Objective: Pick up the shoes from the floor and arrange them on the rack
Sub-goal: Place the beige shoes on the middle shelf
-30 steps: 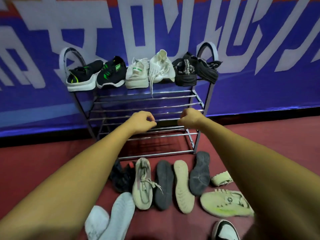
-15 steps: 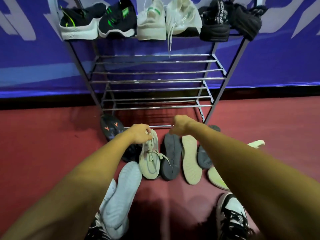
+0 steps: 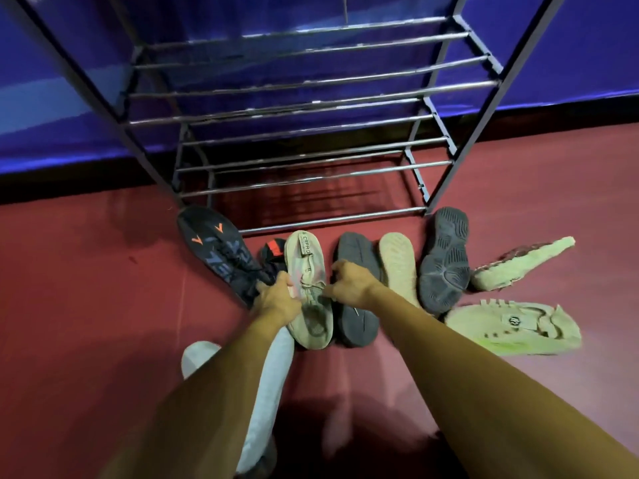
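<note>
Clamping the beige lace-up shoe (image 3: 311,323) from both sides, the left grip (image 3: 276,300) is holding the shoe's left flank with curled fingers, while the right grip (image 3: 349,281) is pinching at the laces or the collar edge; motion blur is making it hard to say which. The shoe is sitting upright on the red floor (image 3: 86,288), just in front of the rack (image 3: 311,84), wedged between a black shoe with a red patch (image 3: 273,252) and a dark grey shoe lying sole-up (image 3: 356,257). It is looking light and soft, with a knit upper that will probably be folding under a squeeze, so taking it by the firmer sole edges at midfoot or by the heel seems the safer hold, and the loose laces may be catching on neighbours. Counting the floor, ten shoes are showing: the beige one, the black one, a dark shoe with orange marks (image 3: 221,254), three lying sole-up in a row, two pale greenish ones (image 3: 511,326) at the right, and two whitish ones (image 3: 273,375) partly hiding under the left forearm. One rack is standing behind them.
</note>
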Motion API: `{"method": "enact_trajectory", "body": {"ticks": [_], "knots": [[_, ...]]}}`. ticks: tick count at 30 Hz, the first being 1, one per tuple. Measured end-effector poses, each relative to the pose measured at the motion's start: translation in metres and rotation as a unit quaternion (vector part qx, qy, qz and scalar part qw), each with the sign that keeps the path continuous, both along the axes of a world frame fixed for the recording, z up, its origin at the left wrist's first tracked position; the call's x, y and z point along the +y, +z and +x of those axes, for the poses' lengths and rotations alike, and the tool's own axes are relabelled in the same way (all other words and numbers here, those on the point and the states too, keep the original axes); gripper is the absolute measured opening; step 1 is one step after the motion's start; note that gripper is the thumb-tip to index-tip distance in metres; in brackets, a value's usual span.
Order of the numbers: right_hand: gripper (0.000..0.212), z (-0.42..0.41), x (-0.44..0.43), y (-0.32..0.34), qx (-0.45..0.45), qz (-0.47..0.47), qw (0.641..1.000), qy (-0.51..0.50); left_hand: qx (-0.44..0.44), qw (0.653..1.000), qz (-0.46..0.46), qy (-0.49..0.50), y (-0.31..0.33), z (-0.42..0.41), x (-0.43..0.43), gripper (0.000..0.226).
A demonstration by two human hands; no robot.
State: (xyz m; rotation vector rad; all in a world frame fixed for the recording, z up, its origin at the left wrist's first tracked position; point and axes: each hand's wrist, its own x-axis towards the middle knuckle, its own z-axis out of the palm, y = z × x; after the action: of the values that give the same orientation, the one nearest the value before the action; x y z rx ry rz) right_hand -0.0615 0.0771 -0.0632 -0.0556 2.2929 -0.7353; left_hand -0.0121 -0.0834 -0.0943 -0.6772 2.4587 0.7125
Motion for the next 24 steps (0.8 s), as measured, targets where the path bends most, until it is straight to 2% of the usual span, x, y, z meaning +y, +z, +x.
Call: {"method": "enact_trajectory", "body": {"ticks": [5,8,10,11,14,16,18,21,24], "knots": [[0.053,-0.005,-0.025,-0.031,-0.077,-0.066,0.993,-0.064,0.010,0.997,0.071,0.040,-0.012,-0.010,-0.012,0.030],[0.028,-0.008,-0.029,-0.038,-0.091,-0.087,0.989,-0.080,-0.005,0.989,0.131,0.069,-0.007,-0.014,-0.015,0.018],[0.014,-0.012,-0.024,-0.029,-0.080,-0.086,0.989,-0.087,-0.010,0.983,0.168,0.068,-0.001,-0.019,-0.017,0.037],[0.019,-0.015,-0.020,-0.023,-0.076,-0.078,0.990,-0.092,-0.011,0.982,0.177,0.060,0.004,-0.021,-0.018,0.040],[0.033,-0.020,-0.008,0.009,-0.100,-0.075,0.988,-0.095,-0.024,0.985,0.173,-0.003,0.033,-0.028,-0.022,0.025],[0.026,-0.022,-0.002,0.036,-0.126,-0.098,0.982,-0.096,-0.035,0.984,0.165,-0.058,0.061,-0.031,-0.023,0.020],[0.011,-0.026,-0.002,0.066,-0.128,-0.112,0.982,-0.084,-0.042,0.981,0.159,-0.105,0.096,-0.032,-0.024,0.032],[0.008,-0.031,-0.007,0.115,-0.087,-0.107,0.990,-0.037,-0.060,0.975,0.138,-0.165,0.151,-0.031,-0.026,0.043],[0.014,-0.035,-0.009,0.166,0.004,-0.083,0.996,0.027,-0.045,0.970,0.130,-0.198,0.205,-0.028,-0.026,0.031]]}}
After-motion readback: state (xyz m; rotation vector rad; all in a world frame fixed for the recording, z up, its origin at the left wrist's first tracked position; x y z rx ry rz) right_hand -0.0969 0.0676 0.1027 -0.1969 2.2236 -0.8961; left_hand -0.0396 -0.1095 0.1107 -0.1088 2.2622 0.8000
